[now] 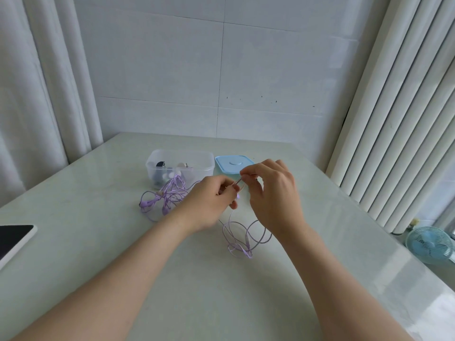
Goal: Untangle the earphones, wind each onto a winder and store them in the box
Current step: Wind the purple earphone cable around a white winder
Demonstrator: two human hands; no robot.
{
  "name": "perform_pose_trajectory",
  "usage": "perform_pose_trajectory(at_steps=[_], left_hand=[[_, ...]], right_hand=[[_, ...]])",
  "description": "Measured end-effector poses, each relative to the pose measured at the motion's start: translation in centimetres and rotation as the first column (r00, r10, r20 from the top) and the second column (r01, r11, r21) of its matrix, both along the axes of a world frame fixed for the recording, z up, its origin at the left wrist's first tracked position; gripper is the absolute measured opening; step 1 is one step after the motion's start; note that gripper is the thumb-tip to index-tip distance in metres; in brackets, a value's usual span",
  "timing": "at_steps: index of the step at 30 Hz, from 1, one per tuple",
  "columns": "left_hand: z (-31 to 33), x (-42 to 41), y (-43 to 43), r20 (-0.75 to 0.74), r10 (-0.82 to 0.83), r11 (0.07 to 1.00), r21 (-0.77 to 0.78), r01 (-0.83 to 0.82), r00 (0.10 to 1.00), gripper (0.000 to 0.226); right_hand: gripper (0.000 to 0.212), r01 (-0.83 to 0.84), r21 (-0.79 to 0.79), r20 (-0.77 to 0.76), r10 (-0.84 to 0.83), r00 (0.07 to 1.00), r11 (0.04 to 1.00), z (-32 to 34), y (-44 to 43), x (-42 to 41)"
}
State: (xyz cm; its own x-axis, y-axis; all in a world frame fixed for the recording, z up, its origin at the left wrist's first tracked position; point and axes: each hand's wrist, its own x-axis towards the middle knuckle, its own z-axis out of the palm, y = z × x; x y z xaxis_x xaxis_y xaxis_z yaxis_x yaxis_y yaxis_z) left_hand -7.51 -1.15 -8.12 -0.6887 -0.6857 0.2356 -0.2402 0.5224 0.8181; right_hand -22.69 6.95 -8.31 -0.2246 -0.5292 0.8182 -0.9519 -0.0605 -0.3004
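Note:
My left hand (208,201) and my right hand (272,193) are raised close together above the table's middle. Both pinch a thin purple earphone cable between fingertips. What else sits in my left hand's fingers is hidden. The cable (242,238) hangs down from my hands and lies in loose loops on the table. A second purple earphone set (163,196) lies tangled to the left, in front of the clear plastic box (208,166). Small round items sit inside the box. Its blue lid (234,163) rests flat to the right of it.
A white-edged tablet or phone (14,238) lies at the table's left edge. A small blue fan (429,244) stands beyond the table's right side. Curtains hang left and right, and a tiled wall is behind the table.

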Motion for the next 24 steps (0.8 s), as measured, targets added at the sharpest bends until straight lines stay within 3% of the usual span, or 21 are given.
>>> perform_pose_trajectory(at_steps=[6, 13, 17, 22, 24], left_hand=[[-0.2, 0.2, 0.5, 0.055, 0.030, 0.956, -0.295, -0.012, 0.998, 0.023], [0.0, 0.3, 0.2, 0.108, -0.015, 0.942, -0.332, 0.050, 0.994, 0.026], [0.3, 0.0, 0.3, -0.053, -0.075, 0.969, -0.238, 0.060, 0.996, 0.024], [1.1, 0.0, 1.0, -0.368, -0.060, 0.983, 0.142, 0.120, 0.928, 0.021], [1.3, -0.1, 0.9, -0.421, -0.044, 0.964, 0.222, 0.150, 0.906, 0.023]], right_hand=[[0.011, -0.008, -0.016, 0.019, 0.008, 1.000, 1.000, -0.1, 0.0, -0.6], [0.013, 0.025, -0.059, 0.025, -0.023, 0.999, 0.998, 0.0, 0.0, -0.7], [0.016, 0.066, 0.017, 0.102, -0.067, 0.993, 0.998, -0.2, -0.1, -1.0], [0.011, 0.042, 0.081, 0.228, -0.059, 0.972, 0.996, 0.1, 0.0, -1.1], [0.014, 0.041, 0.110, 0.281, -0.071, 0.957, 0.993, 0.4, 0.1, -0.9]])
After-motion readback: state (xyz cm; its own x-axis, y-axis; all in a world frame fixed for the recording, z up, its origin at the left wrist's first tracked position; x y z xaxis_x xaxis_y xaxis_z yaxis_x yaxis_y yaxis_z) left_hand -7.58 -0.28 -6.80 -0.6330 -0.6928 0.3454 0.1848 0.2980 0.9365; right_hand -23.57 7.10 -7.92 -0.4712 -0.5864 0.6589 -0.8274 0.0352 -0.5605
